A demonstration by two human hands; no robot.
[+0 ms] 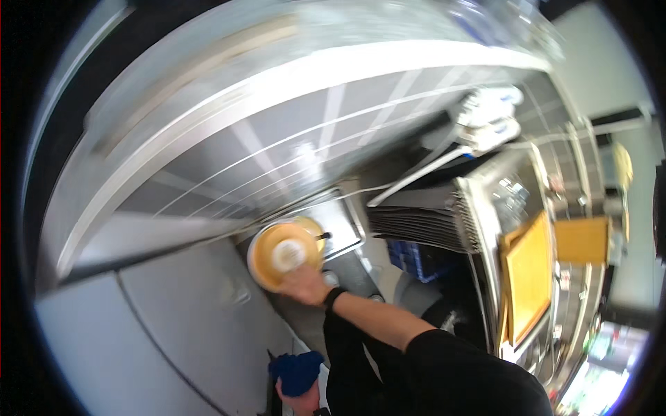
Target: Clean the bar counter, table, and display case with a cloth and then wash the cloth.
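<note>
My right hand (303,284), with a black band at the wrist, is at the near rim of a round orange-yellow bowl-like container (262,258). The fingers are blurred but seem to grip the rim. A round white patch (288,255) shows in the middle of the container; I cannot make out what it is. Behind its right side sits another yellow round thing (311,227) with a dark handle-like piece. Low in the view, my left hand (300,400) is closed around a bunched dark blue cloth (297,372).
A grey-white cabinet or fridge front (201,312) stands at the left. Beyond the container lies a metal tray (340,225). At the right are a stack of dark trays (420,218), a blue crate (409,260) and a rack with a yellow board (529,281). A tiled wall (277,152) rises behind.
</note>
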